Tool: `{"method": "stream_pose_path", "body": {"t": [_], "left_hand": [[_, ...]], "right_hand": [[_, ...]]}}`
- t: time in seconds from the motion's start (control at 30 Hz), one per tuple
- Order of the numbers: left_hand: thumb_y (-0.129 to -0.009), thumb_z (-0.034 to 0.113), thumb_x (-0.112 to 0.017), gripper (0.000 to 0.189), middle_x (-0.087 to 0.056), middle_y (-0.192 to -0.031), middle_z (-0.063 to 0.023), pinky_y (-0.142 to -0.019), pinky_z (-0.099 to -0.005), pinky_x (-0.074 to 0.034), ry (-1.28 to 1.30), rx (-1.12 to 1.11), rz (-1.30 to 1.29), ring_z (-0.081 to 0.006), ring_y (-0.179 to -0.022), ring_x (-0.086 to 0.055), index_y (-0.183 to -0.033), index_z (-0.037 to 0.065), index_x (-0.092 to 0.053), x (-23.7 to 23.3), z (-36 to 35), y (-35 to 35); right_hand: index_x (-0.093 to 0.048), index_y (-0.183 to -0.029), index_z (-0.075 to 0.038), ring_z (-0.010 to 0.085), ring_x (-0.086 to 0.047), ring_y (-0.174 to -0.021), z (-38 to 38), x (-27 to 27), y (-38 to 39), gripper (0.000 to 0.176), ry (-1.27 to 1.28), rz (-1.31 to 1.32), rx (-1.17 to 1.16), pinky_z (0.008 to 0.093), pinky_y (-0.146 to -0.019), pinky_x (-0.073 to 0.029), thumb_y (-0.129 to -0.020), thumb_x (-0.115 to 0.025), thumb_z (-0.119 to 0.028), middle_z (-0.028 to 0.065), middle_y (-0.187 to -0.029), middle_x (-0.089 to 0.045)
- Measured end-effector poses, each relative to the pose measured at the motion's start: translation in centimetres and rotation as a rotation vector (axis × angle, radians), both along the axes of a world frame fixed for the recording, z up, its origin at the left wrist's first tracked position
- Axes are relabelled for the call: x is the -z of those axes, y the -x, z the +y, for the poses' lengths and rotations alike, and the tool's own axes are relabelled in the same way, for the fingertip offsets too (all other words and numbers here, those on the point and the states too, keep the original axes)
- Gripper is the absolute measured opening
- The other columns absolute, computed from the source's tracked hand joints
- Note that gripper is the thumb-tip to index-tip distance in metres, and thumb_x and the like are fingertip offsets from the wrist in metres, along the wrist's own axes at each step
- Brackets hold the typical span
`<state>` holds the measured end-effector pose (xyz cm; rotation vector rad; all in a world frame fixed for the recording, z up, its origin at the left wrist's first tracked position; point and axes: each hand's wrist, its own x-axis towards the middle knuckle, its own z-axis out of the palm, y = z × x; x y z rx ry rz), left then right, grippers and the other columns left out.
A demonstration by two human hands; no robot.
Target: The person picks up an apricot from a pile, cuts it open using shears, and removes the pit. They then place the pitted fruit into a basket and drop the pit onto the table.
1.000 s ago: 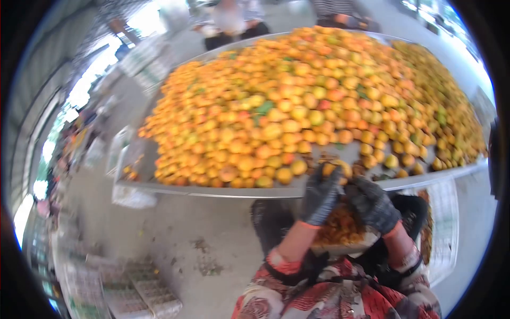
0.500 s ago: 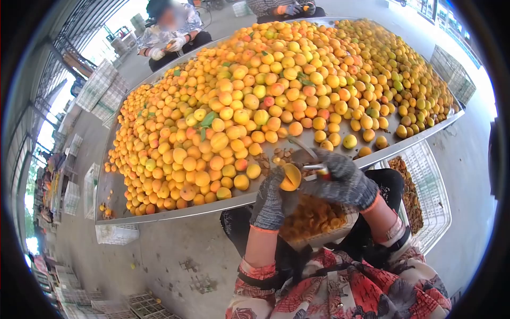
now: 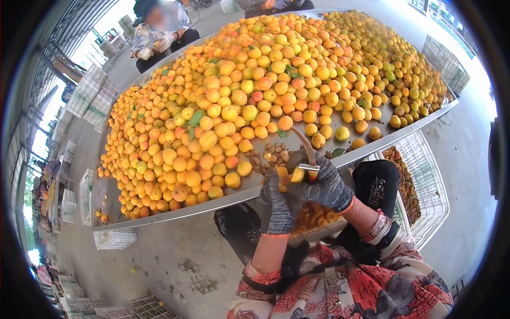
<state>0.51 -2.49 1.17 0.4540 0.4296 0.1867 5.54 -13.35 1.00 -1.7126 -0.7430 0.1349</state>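
My left hand [image 3: 275,206], in a grey knit glove, has its fingers closed on a cut apricot [image 3: 285,178] at the table's front edge. My right hand [image 3: 330,187], gloved alike, grips a small curved knife [image 3: 304,142]; its blade points up and away, over the table. Another orange piece [image 3: 298,174] shows beside the right fingers, and both hands nearly meet there. Just beyond them lies a small heap of brown apricot pits [image 3: 276,154]. Below the hands, partly hidden, are opened apricot halves [image 3: 314,217].
A large heap of whole apricots [image 3: 212,127] covers much of the metal table [image 3: 175,220]. At my right stands a white crate [image 3: 433,186] holding brown pieces. Across the table, a person [image 3: 159,37] sits with gloved hands. Stacked crates [image 3: 93,93] stand at the left.
The apricot between my hands has been opened apart. My right hand has turned the knife so its blade stands more upright. The view has shifted slightly.
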Motion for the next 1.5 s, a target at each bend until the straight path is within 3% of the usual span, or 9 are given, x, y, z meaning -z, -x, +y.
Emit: {"method": "stream_pose_path", "body": {"t": [0.17, 0.33, 0.4, 0.47, 0.53, 0.77, 1.4, 1.47, 1.5], "left_hand": [[-0.077, 0.036, -0.059, 0.041, -0.054, -0.100, -0.0083, -0.075, -0.0338, -0.049, 0.361, -0.116, -0.070, -0.0215, -0.088, -0.054, -0.104, 0.007, -0.049, -0.6, 0.0, -0.5], [-0.078, 0.039, -0.058, 0.040, -0.053, -0.097, -0.0070, -0.073, -0.0324, -0.048, 0.223, -0.107, -0.011, -0.0199, -0.087, -0.052, -0.103, 0.008, -0.050, 0.9, 2.1, 0.0], [-0.077, 0.040, -0.059, 0.039, -0.053, -0.094, -0.0059, -0.070, -0.0319, -0.048, 0.179, -0.096, 0.002, -0.0187, -0.083, -0.052, -0.101, 0.009, -0.050, 1.1, 2.5, 0.1], [-0.078, 0.039, -0.060, 0.038, -0.054, -0.091, -0.0054, -0.068, -0.0324, -0.049, 0.150, -0.068, 0.023, -0.0179, -0.081, -0.053, -0.100, 0.011, -0.051, 1.2, 2.7, 0.2], [-0.078, 0.040, -0.060, 0.038, -0.054, -0.090, -0.0051, -0.068, -0.0327, -0.049, 0.160, -0.030, 0.009, -0.0181, -0.080, -0.053, -0.100, 0.010, -0.050, 1.6, 3.0, 0.2], [-0.081, 0.038, -0.057, 0.038, -0.057, -0.094, -0.0054, -0.074, -0.0314, -0.048, 0.263, 0.007, -0.034, -0.0181, -0.084, -0.055, -0.104, 0.008, -0.050, 1.7, 0.8, -1.1], [-0.085, 0.028, -0.052, 0.032, -0.056, -0.092, -0.0096, -0.069, -0.0283, -0.048, -0.019, 0.011, 0.121, -0.0189, -0.081, -0.056, -0.105, 0.003, -0.049, 5.1, -0.1, -1.1], [-0.081, 0.016, -0.053, 0.032, -0.056, -0.095, -0.0146, -0.075, -0.0357, -0.046, -1.382, -0.134, -0.063, -0.0260, -0.085, -0.056, -0.108, -0.001, -0.047, 9.0, 0.5, -2.2], [-0.081, 0.016, -0.053, 0.032, -0.056, -0.095, -0.0146, -0.075, -0.0357, -0.046, -1.384, -0.133, -0.060, -0.0260, -0.085, -0.056, -0.108, -0.001, -0.047, 8.7, 0.6, -1.8]], "right_hand": [[-0.052, -0.099, -0.005, 0.0102, -0.052, -0.081, 0.5, -1.6, 1.4, 0.037, -0.528, 0.713, 0.073, 0.0266, -0.071, -0.045, -0.069, -0.071, -0.014, 0.0030, -0.089, -0.056], [-0.052, -0.101, -0.005, 0.0136, -0.055, -0.086, -2.1, 2.0, 0.9, 0.033, -0.184, 0.352, 0.055, 0.0255, -0.075, -0.046, -0.073, -0.067, -0.012, 0.0058, -0.093, -0.057], [-0.052, -0.105, -0.005, 0.0105, -0.051, -0.090, -3.2, 2.9, 0.7, 0.034, -0.345, 0.756, -0.130, 0.0259, -0.075, -0.044, -0.073, -0.065, -0.004, 0.0045, -0.097, -0.055], [-0.051, -0.106, -0.004, 0.0115, -0.050, -0.094, -3.8, 2.3, 0.4, 0.033, -0.135, 0.225, -0.136, 0.0273, -0.079, -0.044, -0.075, -0.064, -0.005, 0.0066, -0.100, -0.055], [-0.050, -0.106, -0.002, 0.0138, -0.052, -0.094, -4.2, 0.4, -0.1, 0.029, -0.813, 1.286, -0.179, 0.0281, -0.079, -0.045, -0.080, -0.060, -0.011, 0.0096, -0.102, -0.054], [-0.048, -0.100, -0.006, 0.0120, -0.047, -0.049, -0.3, -5.8, -1.8, 0.028, -0.813, 0.430, 0.291, 0.0237, -0.046, -0.041, -0.084, -0.053, -0.029, 0.0019, -0.062, -0.048], [-0.057, -0.098, -0.004, 0.0168, -0.058, -0.082, 1.8, -2.6, -0.8, 0.030, -0.726, 0.154, 0.043, 0.0262, -0.067, -0.047, -0.072, -0.066, -0.013, 0.0078, -0.095, -0.060], [-0.058, -0.097, -0.004, 0.0171, -0.058, -0.084, 2.0, -1.9, -0.8, 0.028, -0.785, 0.213, 0.003, 0.0274, -0.068, -0.048, -0.071, -0.066, -0.012, 0.0078, -0.097, -0.059], [-0.058, -0.096, -0.004, 0.0173, -0.058, -0.086, 2.2, -1.6, -0.8, 0.028, -0.816, 0.242, -0.018, 0.0281, -0.069, -0.048, -0.070, -0.067, -0.011, 0.0078, -0.098, -0.059]]}}
